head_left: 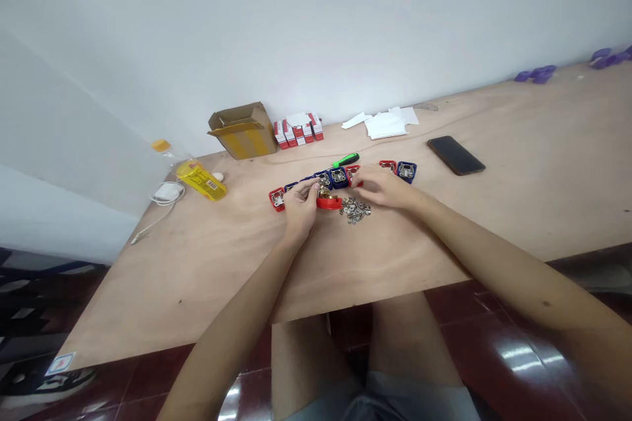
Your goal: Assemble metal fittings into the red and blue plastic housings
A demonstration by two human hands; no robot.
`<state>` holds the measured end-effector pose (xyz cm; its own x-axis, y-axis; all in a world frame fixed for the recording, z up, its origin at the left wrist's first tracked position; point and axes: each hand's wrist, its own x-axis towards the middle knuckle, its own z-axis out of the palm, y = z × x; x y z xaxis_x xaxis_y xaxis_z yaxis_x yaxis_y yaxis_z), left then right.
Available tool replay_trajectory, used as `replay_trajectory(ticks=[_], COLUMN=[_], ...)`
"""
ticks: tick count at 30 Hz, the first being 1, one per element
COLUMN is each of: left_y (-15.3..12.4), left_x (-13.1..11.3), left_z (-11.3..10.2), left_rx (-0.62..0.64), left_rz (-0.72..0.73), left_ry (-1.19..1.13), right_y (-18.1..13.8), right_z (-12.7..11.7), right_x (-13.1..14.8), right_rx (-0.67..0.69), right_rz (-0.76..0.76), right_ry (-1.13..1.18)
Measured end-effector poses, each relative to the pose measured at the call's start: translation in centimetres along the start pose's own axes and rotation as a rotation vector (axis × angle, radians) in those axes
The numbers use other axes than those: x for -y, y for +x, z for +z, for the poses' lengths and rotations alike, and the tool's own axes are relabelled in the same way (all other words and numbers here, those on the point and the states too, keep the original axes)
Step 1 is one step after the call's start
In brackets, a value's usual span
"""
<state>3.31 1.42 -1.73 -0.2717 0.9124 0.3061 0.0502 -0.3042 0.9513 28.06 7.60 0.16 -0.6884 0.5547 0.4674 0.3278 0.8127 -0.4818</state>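
My left hand [302,205] is closed in a pinch beside a red dish-like part [328,203] with brass-coloured metal pieces in it; a small metal piece seems to be at the fingertips, too small to name. Curled inward, my right hand [379,185] is over the row of casings, its fingertips near a red casing [351,173]; anything between them is hidden. Red and blue casings with metal fittings lie in a line, among them a blue casing [338,177] between my hands and another blue casing [407,171] at the right end. Loose small metal parts [355,210] form a heap nearby.
Behind the row lies a green-and-black screwdriver [347,160]. Farther back are an open cardboard box [249,138], small red-and-white boxes [299,131] and white papers [388,123]. A phone [455,155] lies right; a yellow-labelled bottle [200,177] and white cable [165,200] lie left.
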Motion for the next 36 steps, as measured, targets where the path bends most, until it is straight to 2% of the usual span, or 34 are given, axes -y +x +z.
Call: replay_trajectory(ticks=[4, 7, 15, 22, 29, 36], left_y=[-0.4, -0.9, -2.0, -2.2, -2.2, -2.3], left_x=[0.3, 0.2, -0.5, -0.8, -1.1, -1.6], left_z=[0.3, 0.6, 1.3, 1.4, 1.5, 1.4], left_rx=[0.1, 0.14, 0.237, 0.248, 0.275, 0.293], left_rz=[-0.078, -0.081, -0.07, -0.054, -0.105, -0.16], left_ry=[-0.044, -0.04, -0.024, -0.019, -0.069, -0.1], right_y=[0.4, 0.5, 0.6, 0.4, 0.4, 0.5], right_z=[0.9, 1.3, 1.5, 1.9, 1.9, 1.3], right_x=[0.9, 1.7, 3.0, 2.8, 2.7, 3.1], right_rx=[-0.191, -0.262, -0.215, -0.172, -0.195, -0.133], right_rz=[0.002, 0.028, 0.004, -0.027, -0.081, -0.06], right_ry=[0.147, 0.206, 0.366, 0.369, 0.332, 0.346])
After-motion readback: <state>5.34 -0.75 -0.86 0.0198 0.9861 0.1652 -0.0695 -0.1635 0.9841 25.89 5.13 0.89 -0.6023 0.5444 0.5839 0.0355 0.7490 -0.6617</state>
